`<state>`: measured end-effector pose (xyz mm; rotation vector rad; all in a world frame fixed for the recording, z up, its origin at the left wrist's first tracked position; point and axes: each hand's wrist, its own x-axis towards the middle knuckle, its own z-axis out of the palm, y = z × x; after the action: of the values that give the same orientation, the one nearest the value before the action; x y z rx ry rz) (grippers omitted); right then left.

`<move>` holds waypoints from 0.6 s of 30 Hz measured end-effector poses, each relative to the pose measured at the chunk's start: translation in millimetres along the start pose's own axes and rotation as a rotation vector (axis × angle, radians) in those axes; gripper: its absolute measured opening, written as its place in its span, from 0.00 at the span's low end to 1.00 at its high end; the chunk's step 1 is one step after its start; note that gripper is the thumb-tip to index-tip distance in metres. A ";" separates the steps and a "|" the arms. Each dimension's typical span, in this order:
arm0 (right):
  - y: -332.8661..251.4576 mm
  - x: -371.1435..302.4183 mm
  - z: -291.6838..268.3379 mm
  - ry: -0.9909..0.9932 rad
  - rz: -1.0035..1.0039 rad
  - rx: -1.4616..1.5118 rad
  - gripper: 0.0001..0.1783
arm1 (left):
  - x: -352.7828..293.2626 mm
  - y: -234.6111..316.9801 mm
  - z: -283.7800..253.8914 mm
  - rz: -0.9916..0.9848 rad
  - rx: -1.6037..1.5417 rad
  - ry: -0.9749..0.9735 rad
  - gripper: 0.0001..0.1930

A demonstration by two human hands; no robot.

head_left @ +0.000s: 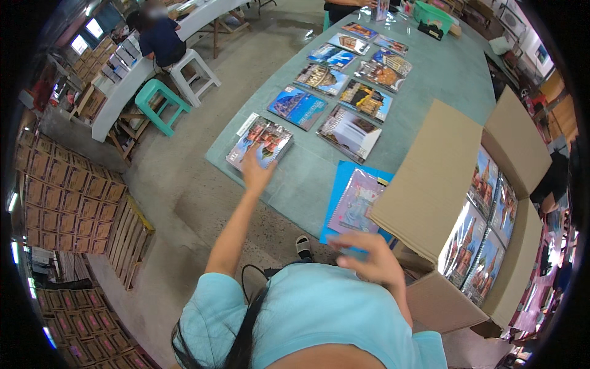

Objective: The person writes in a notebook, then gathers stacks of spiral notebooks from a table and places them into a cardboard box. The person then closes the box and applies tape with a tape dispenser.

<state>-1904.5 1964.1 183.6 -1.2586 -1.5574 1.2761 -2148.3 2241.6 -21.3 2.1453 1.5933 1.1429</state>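
Note:
My left hand is on a small stack of spiral notebooks at the table's near left corner. It grips the near edge of the top one, fingers over its picture cover. My right hand, slightly blurred, hovers in front of my body with fingers apart and nothing seen in it. Just beyond it, a pale purple spiral notebook lies on a blue folder. To the right stands an open cardboard box, packed with wrapped notebooks bearing colourful domed-building covers.
Two rows of picture-covered notebooks run along the green table. A green basket stands at the far end, near another person's arm. Left are stools, a seated person, stacked cartons and a wooden pallet.

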 end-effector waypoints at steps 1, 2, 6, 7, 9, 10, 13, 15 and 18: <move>19.3 31.2 12.8 0.034 0.074 0.123 0.24 | 23.7 -24.3 -13.0 -0.106 0.114 -0.015 0.33; 42.4 64.1 25.3 0.074 0.146 0.249 0.25 | 45.3 -47.3 -20.9 -0.207 0.229 -0.033 0.34; 107.7 202.5 77.6 0.274 0.400 0.574 0.36 | 80.0 -136.9 -31.4 -0.289 0.138 -0.314 0.38; 132.1 238.3 91.6 0.349 0.430 0.510 0.36 | 81.6 -143.4 -28.0 -0.333 0.055 -0.405 0.39; 194.7 289.2 119.8 0.590 0.408 0.295 0.36 | 86.7 -117.0 -22.1 -0.371 -0.171 -0.489 0.38; 217.0 308.6 140.5 0.714 0.342 0.150 0.35 | 72.9 -113.2 -23.8 -0.334 -0.204 -0.441 0.36; 224.4 294.3 115.4 0.666 0.312 0.643 0.33 | 26.6 -14.4 -58.8 -0.028 -0.116 -0.303 0.31; 210.8 269.5 104.7 0.456 0.249 1.100 0.32 | 19.5 64.9 -103.1 0.246 -0.125 -0.351 0.30; 203.7 253.2 107.0 0.233 0.111 1.342 0.29 | 5.3 104.2 -114.6 0.211 -0.276 -0.431 0.34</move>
<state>-2019.8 2188.6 -47.5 -0.5348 -0.2224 1.6678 -2154.5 2177.7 119.7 2.2140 0.9858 0.8176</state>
